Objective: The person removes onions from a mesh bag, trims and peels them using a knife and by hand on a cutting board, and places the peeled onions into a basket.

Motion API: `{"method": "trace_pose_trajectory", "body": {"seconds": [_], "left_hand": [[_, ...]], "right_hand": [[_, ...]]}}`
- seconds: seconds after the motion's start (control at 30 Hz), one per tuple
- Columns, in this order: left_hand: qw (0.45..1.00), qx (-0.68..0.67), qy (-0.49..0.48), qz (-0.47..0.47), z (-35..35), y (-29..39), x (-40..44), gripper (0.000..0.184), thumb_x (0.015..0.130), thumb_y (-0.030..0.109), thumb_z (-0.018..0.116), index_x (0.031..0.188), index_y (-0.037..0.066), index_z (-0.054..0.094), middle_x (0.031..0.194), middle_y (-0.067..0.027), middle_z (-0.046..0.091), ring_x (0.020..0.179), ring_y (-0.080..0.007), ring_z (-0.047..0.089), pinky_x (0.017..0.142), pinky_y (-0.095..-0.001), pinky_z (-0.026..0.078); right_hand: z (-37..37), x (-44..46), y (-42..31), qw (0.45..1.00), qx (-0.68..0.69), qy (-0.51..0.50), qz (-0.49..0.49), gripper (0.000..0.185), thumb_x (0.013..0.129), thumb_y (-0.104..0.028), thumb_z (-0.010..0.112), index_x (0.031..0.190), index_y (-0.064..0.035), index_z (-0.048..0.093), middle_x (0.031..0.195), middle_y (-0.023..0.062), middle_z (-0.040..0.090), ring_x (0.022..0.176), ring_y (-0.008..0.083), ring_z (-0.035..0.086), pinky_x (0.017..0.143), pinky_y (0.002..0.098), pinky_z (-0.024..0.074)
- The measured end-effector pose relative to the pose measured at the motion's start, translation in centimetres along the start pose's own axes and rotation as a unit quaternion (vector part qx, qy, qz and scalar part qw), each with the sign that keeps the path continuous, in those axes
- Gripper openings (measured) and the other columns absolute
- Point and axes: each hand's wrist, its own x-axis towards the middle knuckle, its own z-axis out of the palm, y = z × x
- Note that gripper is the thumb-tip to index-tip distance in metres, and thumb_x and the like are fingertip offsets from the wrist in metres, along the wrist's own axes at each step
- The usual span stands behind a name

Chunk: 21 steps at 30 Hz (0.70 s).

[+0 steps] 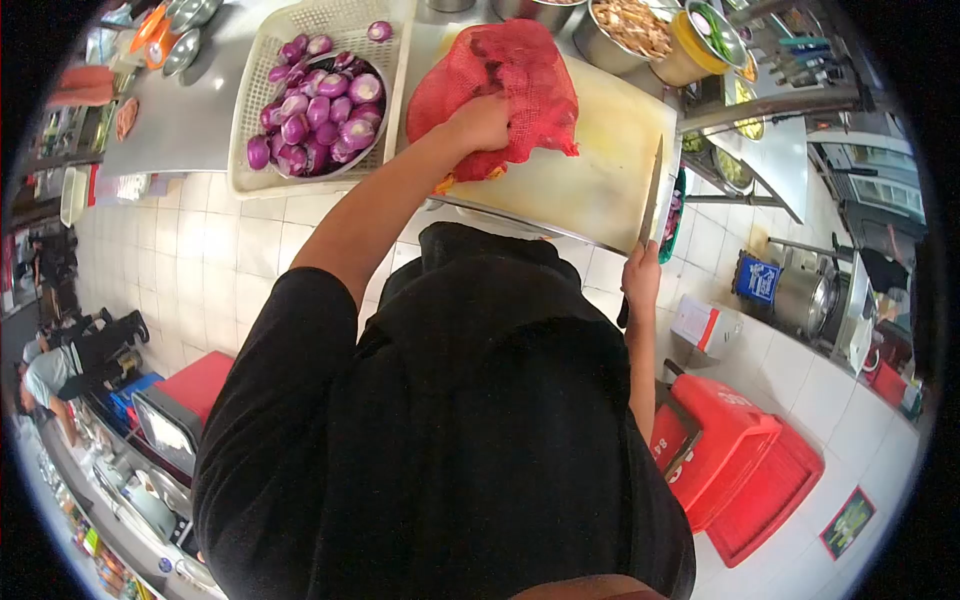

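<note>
My left hand (484,122) is closed on the near part of a red mesh bag (540,90), its fingertips hidden in the netting. The bag bulges and lies on a pale cutting board (615,150); what fills it is hard to make out. At the board's right edge, my right hand (640,272) grips a knife (651,195) by its dark handle, with the long blade pointing away from me. Left of the bag, peeled purple onions (322,110) fill a bowl inside a white plastic basket (240,150), and a few lie loose beside the bowl.
Metal pots, one holding brownish sliced food (630,28), line the board's far side. A yellow container (690,60) stands at the far right corner. Red plastic bins (735,450) sit on the floor to my right. Another person (65,365) is at the far left.
</note>
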Motion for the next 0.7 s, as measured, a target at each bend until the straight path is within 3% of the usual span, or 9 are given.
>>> {"method": "trace_pose_trajectory", "body": {"seconds": [0.17,0.33,0.37,0.43,0.5,0.53,0.63,0.67,0.7], "left_hand": [[0.984,-0.109,0.141,-0.014,-1.3,0.8,-1.1,0.054,0.079,0.017,0.071,0.130,0.008,0.057,0.107,-0.0212,0.068,0.098,-0.0349,0.067,0.086,-0.0444,0.053],[0.882,-0.404,0.226,-0.085,-4.5,4.8,-5.4,0.051,0.081,0.005,0.073,0.128,0.000,0.054,0.111,-0.0114,0.066,0.097,-0.0194,0.065,0.079,-0.0313,0.055],[0.850,-0.465,0.230,-0.094,-4.7,5.4,-6.2,0.053,0.082,0.004,0.073,0.131,0.001,0.052,0.111,-0.0098,0.065,0.098,-0.0169,0.064,0.080,-0.0291,0.055],[0.834,-0.499,0.216,-0.095,-5.2,7.8,-7.4,0.056,0.082,-0.001,0.072,0.132,0.001,0.049,0.116,-0.0102,0.063,0.102,-0.0171,0.063,0.082,-0.0286,0.055],[0.809,-0.539,0.224,-0.072,-3.4,8.9,-7.5,0.055,0.081,0.000,0.073,0.130,0.001,0.049,0.118,-0.0108,0.062,0.103,-0.0166,0.062,0.083,-0.0287,0.055],[0.820,-0.520,0.232,-0.059,-2.4,9.6,-7.3,0.054,0.080,0.001,0.074,0.128,0.002,0.050,0.120,-0.0117,0.061,0.105,-0.0166,0.061,0.082,-0.0288,0.054],[0.874,-0.444,0.187,-0.065,0.4,11.6,-6.4,0.055,0.079,0.003,0.076,0.128,0.003,0.050,0.117,-0.0101,0.062,0.106,-0.0180,0.062,0.084,-0.0301,0.053],[0.871,-0.453,0.177,-0.073,1.3,12.9,-6.0,0.056,0.078,0.008,0.079,0.127,0.003,0.051,0.113,-0.0105,0.065,0.102,-0.0201,0.064,0.084,-0.0311,0.052],[0.896,-0.404,0.170,-0.070,2.1,13.8,-5.5,0.056,0.077,0.009,0.079,0.125,0.003,0.052,0.111,-0.0115,0.065,0.100,-0.0220,0.065,0.084,-0.0326,0.052]], "right_hand": [[-0.4,-0.5,0.0,0.998,0.017,0.026,-0.048,0.023,0.101,-0.022,0.044,0.103,0.0002,0.051,0.084,0.0327,0.062,0.080,0.0538,0.060,0.069,0.0566,0.0464],[-0.9,0.0,0.5,0.999,0.025,-0.006,-0.038,0.025,0.102,-0.024,0.044,0.103,-0.0005,0.052,0.083,0.0336,0.062,0.081,0.0532,0.061,0.068,0.0569,0.0473],[-0.1,0.6,2.0,0.996,0.012,0.021,-0.087,0.026,0.102,-0.027,0.043,0.098,-0.0017,0.049,0.067,0.0252,0.059,0.061,0.0435,0.061,0.056,0.0520,0.0445],[-0.4,1.0,2.5,0.996,0.030,-0.006,-0.086,0.026,0.102,-0.028,0.044,0.096,-0.0022,0.049,0.063,0.0187,0.058,0.054,0.0345,0.060,0.051,0.0472,0.0451],[-0.8,1.3,2.6,0.995,0.052,-0.041,-0.074,0.025,0.102,-0.027,0.044,0.103,-0.0022,0.050,0.072,0.0245,0.062,0.063,0.0432,0.062,0.056,0.0508,0.0477],[-1.5,1.1,2.4,0.994,0.061,-0.056,-0.067,0.026,0.102,-0.026,0.044,0.106,-0.0021,0.051,0.076,0.0274,0.064,0.067,0.0475,0.063,0.059,0.0527,0.0490],[-3.6,-0.1,0.4,0.980,0.161,-0.113,0.022,0.024,0.102,-0.027,0.045,0.106,-0.0033,0.050,0.070,0.0175,0.063,0.055,0.0317,0.062,0.050,0.0427,0.0492],[-3.8,-0.4,0.8,0.976,0.182,-0.117,0.008,0.022,0.102,-0.026,0.046,0.106,-0.0045,0.049,0.067,0.0109,0.060,0.052,0.0198,0.059,0.046,0.0354,0.0470],[-4.3,-0.7,0.7,0.968,0.212,-0.134,0.011,0.021,0.102,-0.025,0.046,0.104,-0.0047,0.048,0.067,0.0120,0.062,0.052,0.0210,0.060,0.047,0.0360,0.0471]]}}
